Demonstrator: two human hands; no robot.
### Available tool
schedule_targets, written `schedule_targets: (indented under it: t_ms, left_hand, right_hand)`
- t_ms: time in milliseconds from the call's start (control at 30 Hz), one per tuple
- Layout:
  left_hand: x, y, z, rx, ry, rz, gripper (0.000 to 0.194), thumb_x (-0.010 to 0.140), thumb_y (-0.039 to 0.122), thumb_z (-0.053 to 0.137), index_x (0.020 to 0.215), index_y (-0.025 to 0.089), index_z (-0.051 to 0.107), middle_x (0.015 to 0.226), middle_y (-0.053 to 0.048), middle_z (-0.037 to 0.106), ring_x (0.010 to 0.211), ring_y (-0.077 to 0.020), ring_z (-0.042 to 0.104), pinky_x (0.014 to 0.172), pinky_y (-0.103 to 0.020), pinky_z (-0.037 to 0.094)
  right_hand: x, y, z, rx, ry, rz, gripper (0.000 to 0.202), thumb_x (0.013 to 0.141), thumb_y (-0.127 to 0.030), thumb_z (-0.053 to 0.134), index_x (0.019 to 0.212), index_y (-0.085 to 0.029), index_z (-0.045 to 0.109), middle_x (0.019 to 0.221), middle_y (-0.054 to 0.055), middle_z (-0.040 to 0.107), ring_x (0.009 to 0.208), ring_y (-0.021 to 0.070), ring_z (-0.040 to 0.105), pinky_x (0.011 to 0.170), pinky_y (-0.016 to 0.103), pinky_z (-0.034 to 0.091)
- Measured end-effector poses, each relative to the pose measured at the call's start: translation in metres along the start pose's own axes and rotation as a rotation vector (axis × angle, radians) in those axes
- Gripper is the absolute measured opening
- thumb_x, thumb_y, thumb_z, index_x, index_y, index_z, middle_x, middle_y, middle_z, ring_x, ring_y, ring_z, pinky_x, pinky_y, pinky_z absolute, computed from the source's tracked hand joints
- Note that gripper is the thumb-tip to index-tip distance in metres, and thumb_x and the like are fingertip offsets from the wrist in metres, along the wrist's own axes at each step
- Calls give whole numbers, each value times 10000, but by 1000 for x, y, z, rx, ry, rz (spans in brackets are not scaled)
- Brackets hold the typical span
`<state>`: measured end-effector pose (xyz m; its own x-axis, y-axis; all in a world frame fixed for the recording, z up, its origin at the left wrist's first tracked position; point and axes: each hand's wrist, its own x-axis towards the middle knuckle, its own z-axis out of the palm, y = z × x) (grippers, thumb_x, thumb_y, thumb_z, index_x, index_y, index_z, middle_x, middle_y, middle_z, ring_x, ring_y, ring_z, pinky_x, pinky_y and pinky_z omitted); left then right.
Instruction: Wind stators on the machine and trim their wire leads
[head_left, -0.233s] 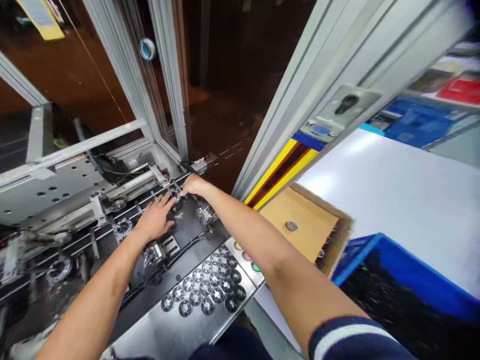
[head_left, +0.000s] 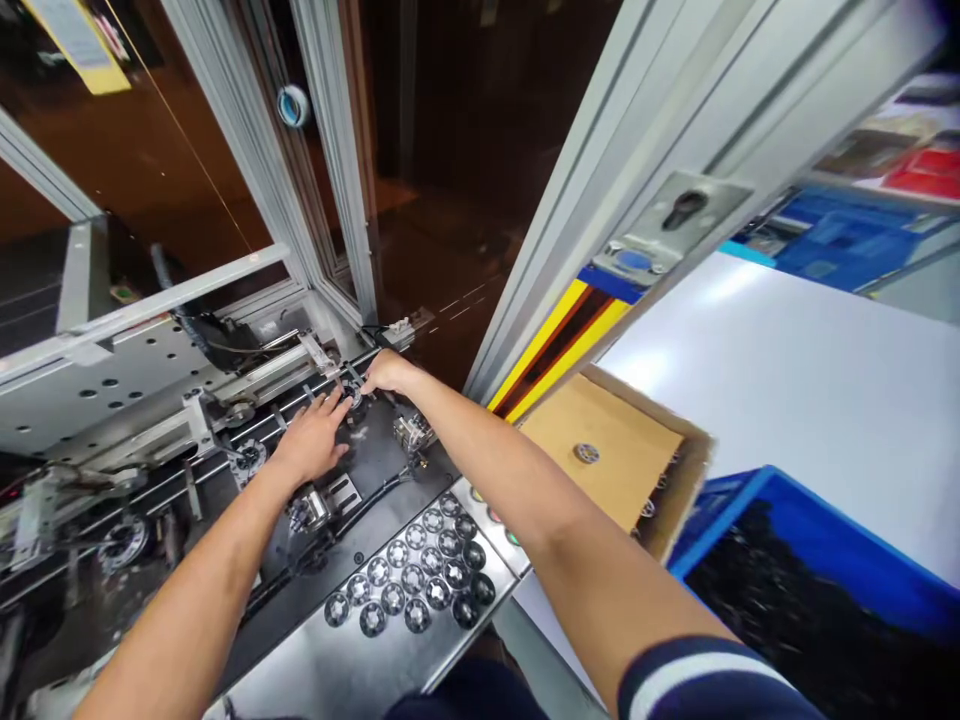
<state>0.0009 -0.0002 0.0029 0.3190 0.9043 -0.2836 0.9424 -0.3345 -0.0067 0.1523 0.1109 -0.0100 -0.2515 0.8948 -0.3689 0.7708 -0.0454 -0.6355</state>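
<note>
A round black-and-metal part (head_left: 352, 396) sits on the rail track of the machine, between my two hands. My left hand (head_left: 315, 438) reaches in from the lower left with its fingers spread, the fingertips at the part's near left edge. From the right, my right hand (head_left: 387, 371) bends over the part's other side. Its thumb side meets the rim and its fingers look curled, though most are hidden behind the hand. Further left along the same rails stand another round part (head_left: 247, 458) and a third, blurred one (head_left: 124, 541).
Rows of black round parts with metal centres (head_left: 412, 578) lie on the steel ledge. An open cardboard box (head_left: 694, 470) holds a cardboard sheet with one round part (head_left: 586, 453) on it. A blue bin (head_left: 810, 520) contains black pieces. Aluminium posts (head_left: 570, 210) frame the opening.
The camera view has shifted slightly. Both hands stay at the same round part, with no clear movement of the fingers.
</note>
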Motion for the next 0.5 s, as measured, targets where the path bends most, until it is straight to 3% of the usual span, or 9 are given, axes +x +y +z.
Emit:
schedule_targets:
  t_ms: [167,300,367,433,467,500]
  left_hand:
    - [6,5,-3,-16,-25,-15,742,826,259,680,1492,167,365,1617,-187,260,1442,-361,352,1132,-569,351]
    - [0,3,-22,-83,7,-29,758,773,279,742,1455,155,432,1582,-186,340,1420,-355,395,1125,-533,386]
    - [-27,1,-37,-123,80,-53,787,794,291,705,1488,123,376,1591,-186,309,1448,-330,351,1151,-479,369]
    - [-78,1,-44,-182,228,-87,739,885,362,592,1520,116,305,1604,-153,295,1479,-278,297,1189,-448,315]
    - [-111,3,-42,-220,331,-111,699,917,417,539,1522,150,313,1595,-113,338,1471,-256,322,1194,-443,309]
    - [-148,7,-34,-333,538,-109,640,901,448,561,1474,199,420,1527,-78,467,1408,-253,439,1172,-427,357]
  right_hand:
    - [-13,-11,-16,-2,166,-74,263,936,-346,631,1081,-127,642,1077,67,674,951,194,667,837,386,571]
    - [-78,-1,-28,-4,436,-272,240,866,-290,706,1064,-160,667,1094,61,712,1039,188,662,947,320,519]
    - [-129,26,-20,-6,570,-381,242,905,-300,650,1117,-184,647,1110,45,710,1034,163,663,929,268,524]
    - [-181,71,-1,-25,693,-445,217,967,-332,541,1084,-180,642,1083,70,708,1000,180,672,891,294,545]
    - [-203,97,12,-44,748,-463,234,984,-336,496,1060,-169,642,1048,90,712,973,199,681,876,324,554]
    - [-223,124,26,-72,794,-477,246,990,-333,471,1033,-161,642,1004,107,716,940,220,689,853,353,563]
